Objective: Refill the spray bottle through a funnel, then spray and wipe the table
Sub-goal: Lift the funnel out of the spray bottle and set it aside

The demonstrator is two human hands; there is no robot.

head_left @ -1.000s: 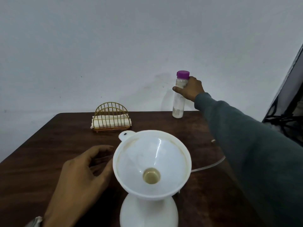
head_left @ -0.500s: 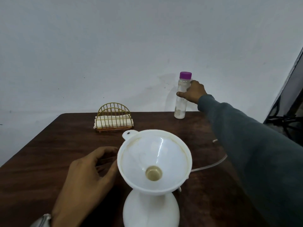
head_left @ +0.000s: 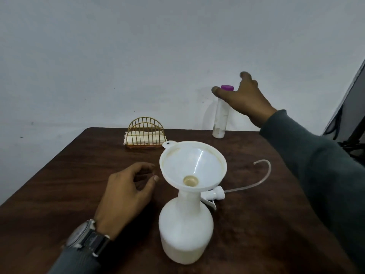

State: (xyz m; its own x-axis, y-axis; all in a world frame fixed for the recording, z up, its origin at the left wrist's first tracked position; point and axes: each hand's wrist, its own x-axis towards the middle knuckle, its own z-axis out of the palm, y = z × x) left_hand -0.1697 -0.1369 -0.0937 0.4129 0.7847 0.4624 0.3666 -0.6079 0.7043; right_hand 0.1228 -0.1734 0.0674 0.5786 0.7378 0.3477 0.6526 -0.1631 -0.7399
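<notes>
A white spray bottle [head_left: 185, 230] stands uncapped near the table's front, with a white funnel [head_left: 192, 167] seated in its neck. Its spray head [head_left: 214, 194] with a clear tube [head_left: 260, 175] lies on the table just behind it. A slim clear bottle with a purple cap [head_left: 221, 115] stands upright at the table's far edge. My right hand [head_left: 245, 97] hovers beside its top with fingers spread, not gripping it. My left hand [head_left: 126, 192] rests on the table left of the funnel, fingers loosely curled and empty.
A gold wire holder with folded white napkins [head_left: 145, 137] sits at the far edge of the dark wooden table [head_left: 59, 184]. A pale wall rises behind. Dark framework [head_left: 347, 123] shows at the right edge.
My right hand has let go of the purple-capped bottle and lifted with fingers spread. The view has tilted down, showing the whole spray bottle. My left hand stays put.
</notes>
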